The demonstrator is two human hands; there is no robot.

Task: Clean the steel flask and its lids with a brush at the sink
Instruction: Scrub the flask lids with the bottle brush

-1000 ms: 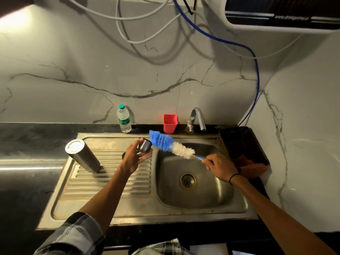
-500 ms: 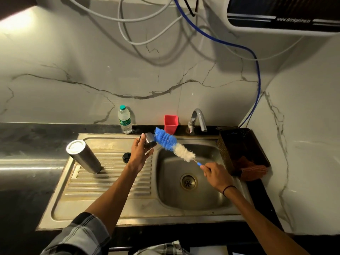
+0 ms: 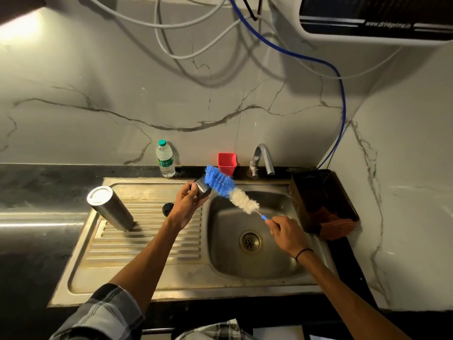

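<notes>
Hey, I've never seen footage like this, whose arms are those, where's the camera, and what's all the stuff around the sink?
There is no machine here: these are a person's two bare arms, filmed by a wide-angle camera worn on their head, looking forward and down. The left hand holds a small steel lid. The right hand grips the handle of a blue and white bottle brush, whose blue bristles touch the lid. On the ribbed drainboard stand the steel flask and a small black cap. Behind the sink are a water bottle, a red cup and the tap. A dark basket sits at the right.
</notes>
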